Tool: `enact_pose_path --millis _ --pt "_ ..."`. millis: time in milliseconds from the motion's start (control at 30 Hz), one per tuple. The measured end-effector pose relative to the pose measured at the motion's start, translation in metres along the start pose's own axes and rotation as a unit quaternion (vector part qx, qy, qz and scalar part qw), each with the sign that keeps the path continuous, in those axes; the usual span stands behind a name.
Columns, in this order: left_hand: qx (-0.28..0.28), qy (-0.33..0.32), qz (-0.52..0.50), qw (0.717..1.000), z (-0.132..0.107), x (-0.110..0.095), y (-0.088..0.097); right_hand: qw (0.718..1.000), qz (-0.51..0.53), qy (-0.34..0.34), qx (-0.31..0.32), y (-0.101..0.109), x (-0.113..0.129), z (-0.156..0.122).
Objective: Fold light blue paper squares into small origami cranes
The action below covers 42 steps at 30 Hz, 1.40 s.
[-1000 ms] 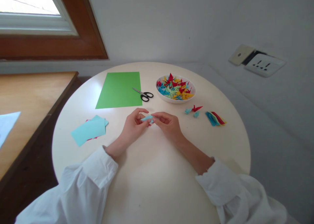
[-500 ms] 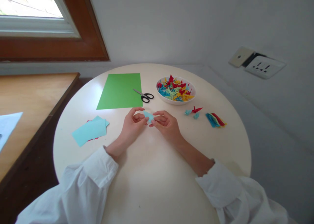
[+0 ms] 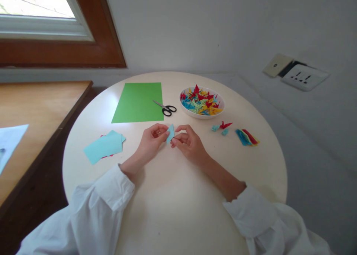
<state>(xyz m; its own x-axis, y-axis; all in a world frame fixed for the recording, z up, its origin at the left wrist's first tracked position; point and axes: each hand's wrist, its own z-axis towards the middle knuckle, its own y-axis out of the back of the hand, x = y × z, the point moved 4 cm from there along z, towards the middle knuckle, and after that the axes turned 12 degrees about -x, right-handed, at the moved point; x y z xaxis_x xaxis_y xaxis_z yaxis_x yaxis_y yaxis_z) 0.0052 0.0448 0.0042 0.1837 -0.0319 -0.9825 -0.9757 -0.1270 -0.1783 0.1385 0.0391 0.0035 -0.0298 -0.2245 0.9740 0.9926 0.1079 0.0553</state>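
A small folded piece of light blue paper [image 3: 170, 133] is held up over the middle of the round white table [image 3: 173, 210]. My left hand [image 3: 154, 137] pinches its left side between thumb and fingers. At its lower right edge, the thumb and fingertips of my right hand [image 3: 188, 141] grip the paper too, with the index finger raised and curved. Beyond my hands lie black-handled scissors [image 3: 168, 110], their blades resting on a green sheet [image 3: 138, 102].
A white bowl [image 3: 202, 116] holds many colourful paper cranes. A red paper crane [image 3: 225, 125] and small blue folded pieces [image 3: 215, 128] lie before it. Coloured paper strips [image 3: 247, 137] sit at the right, light blue sheets [image 3: 104, 147] at the left. A wooden table [image 3: 41, 106] stands beside.
The folded paper has been turned from lying slantwise to standing more upright between my hands. My right index finger has lifted away from it. The whole view has shifted slightly.
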Motion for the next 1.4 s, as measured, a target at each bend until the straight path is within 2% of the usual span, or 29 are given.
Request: enact_pose_path --millis 67,133,267,800,1100,1400 --pt "-0.008 -0.015 0.011 1.000 0.0016 -0.0015 0.0022 0.999 -0.034 0.037 0.002 0.0038 0.0013 0.0017" --pt "0.008 -0.020 0.014 1.000 0.0016 -0.0025 0.0015 0.997 -0.050 0.060 0.005 0.0061 0.0014 0.0031" --pt "0.036 -0.014 0.009 0.999 0.0004 -0.0025 -0.0015 0.996 -0.054 0.070 0.010 0.0063 -0.0004 0.0046" --pt "0.008 -0.018 0.021 1.000 -0.0015 -0.0078 -0.0019 0.995 0.080 -0.057 -0.012 0.0014 0.0004 0.0041" --pt "0.007 -0.002 0.026 1.000 -0.0027 -0.0092 -0.0028 0.993 0.088 -0.078 -0.008 0.0015 0.0005 0.0042" --pt "0.008 -0.006 0.033 0.999 -0.0029 -0.0089 -0.0020 0.996 0.067 -0.066 -0.008 0.0030 0.0000 0.0050"
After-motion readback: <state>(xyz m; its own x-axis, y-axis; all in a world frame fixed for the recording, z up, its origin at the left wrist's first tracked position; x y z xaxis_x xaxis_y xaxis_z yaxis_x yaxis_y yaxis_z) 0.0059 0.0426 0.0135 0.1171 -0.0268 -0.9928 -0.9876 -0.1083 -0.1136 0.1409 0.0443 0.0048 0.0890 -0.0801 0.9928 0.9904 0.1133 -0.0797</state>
